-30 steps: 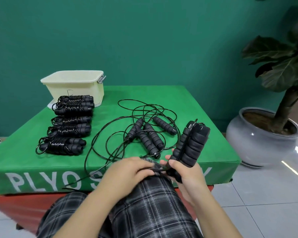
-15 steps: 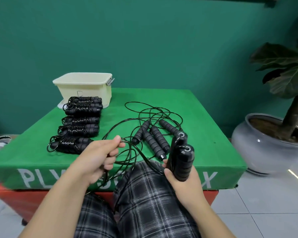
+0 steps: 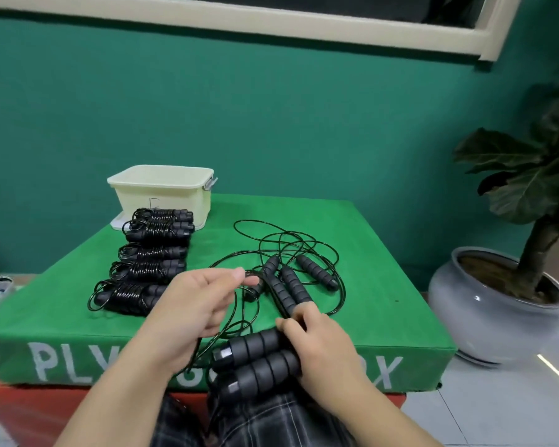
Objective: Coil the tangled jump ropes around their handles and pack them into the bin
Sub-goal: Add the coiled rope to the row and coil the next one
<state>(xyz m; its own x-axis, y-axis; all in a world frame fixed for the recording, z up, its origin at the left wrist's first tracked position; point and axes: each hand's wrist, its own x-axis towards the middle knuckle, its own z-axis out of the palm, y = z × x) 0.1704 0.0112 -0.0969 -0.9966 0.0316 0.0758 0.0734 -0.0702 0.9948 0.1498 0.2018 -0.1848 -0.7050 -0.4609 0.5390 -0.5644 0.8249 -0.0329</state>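
While the right hand (image 3: 320,343) grips two ribbed foam handles (image 3: 259,356), the left hand (image 3: 194,304) pinches thin glossy black cord (image 3: 236,304).

From my remote seat I look at a green padded box (image 3: 362,240) lettered in white along its front edge, resting on a red base (image 3: 29,401) before a teal wall (image 3: 271,117). A cream window frame (image 3: 304,25) runs along the top, while right of the box a leafy plant (image 3: 530,175) stands in a glossy grey pot (image 3: 478,314) on pale floor tiles (image 3: 504,408).
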